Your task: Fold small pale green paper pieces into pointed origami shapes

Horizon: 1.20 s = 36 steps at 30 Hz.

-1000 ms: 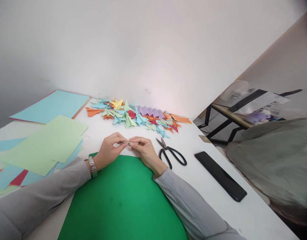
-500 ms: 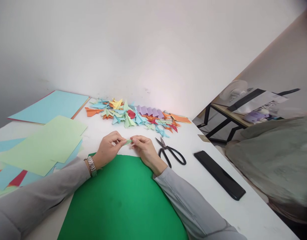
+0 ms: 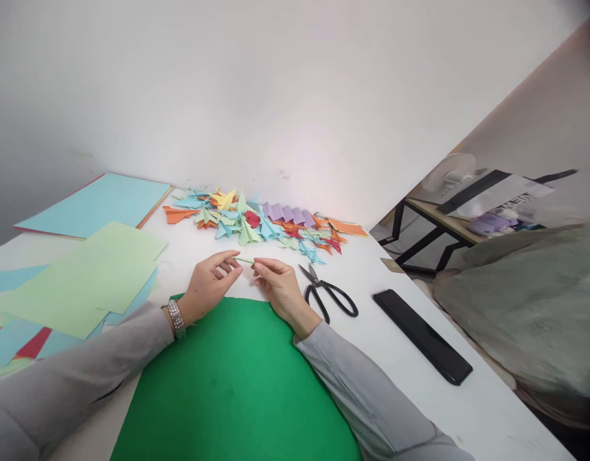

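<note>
My right hand [image 3: 281,286] pinches a thin strip of light green folded paper [image 3: 245,260] between thumb and fingers. My left hand [image 3: 209,283] rests just left of the strip with its fingers loosely spread, its fingertips close to the strip's left end. Both hands sit at the far edge of a large green sheet [image 3: 237,390] lying on the white table [image 3: 420,397]. A silver watch is on my left wrist.
A pile of folded paper shapes [image 3: 256,224] in several colours lies by the wall. Black scissors [image 3: 328,294] are right of my hands, a black flat case [image 3: 422,336] further right. Light green sheets [image 3: 88,275] and a blue sheet [image 3: 100,203] lie left.
My left hand has let go of the green strip and opened its fingers. The right hand keeps the strip, now slightly farther from me.
</note>
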Each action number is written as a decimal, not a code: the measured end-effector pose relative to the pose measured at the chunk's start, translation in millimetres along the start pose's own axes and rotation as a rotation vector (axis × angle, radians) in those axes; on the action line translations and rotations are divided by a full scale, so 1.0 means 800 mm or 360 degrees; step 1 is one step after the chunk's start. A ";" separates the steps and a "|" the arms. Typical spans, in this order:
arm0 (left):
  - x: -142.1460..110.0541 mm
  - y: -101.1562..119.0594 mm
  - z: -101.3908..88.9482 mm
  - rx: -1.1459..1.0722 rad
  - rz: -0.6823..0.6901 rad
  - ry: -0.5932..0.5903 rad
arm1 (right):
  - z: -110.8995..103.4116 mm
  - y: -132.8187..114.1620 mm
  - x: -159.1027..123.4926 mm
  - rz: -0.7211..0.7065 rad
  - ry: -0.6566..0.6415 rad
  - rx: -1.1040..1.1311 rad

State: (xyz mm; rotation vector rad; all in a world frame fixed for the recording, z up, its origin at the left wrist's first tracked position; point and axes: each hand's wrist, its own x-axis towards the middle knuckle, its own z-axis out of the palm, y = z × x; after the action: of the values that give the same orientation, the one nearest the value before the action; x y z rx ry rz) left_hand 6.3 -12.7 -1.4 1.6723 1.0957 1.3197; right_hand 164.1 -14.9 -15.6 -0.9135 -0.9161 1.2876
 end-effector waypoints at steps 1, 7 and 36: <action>0.000 0.001 0.000 0.0004 -0.0010 -0.0007 | 0.000 0.000 -0.001 -0.0001 -0.0010 -0.0037; 0.003 0.000 -0.002 0.0066 -0.0145 -0.0047 | 0.002 0.002 -0.005 -0.0088 -0.0157 -0.0243; 0.006 -0.003 -0.004 -0.0122 -0.0149 -0.0139 | 0.001 0.001 -0.009 -0.0002 -0.0370 -0.0278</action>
State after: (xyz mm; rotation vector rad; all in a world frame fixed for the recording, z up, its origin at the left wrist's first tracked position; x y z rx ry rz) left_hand 3.0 -7.4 -1.0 1.5883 1.0465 1.2035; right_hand 162.4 -21.9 -16.5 -0.9096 -1.2259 1.3471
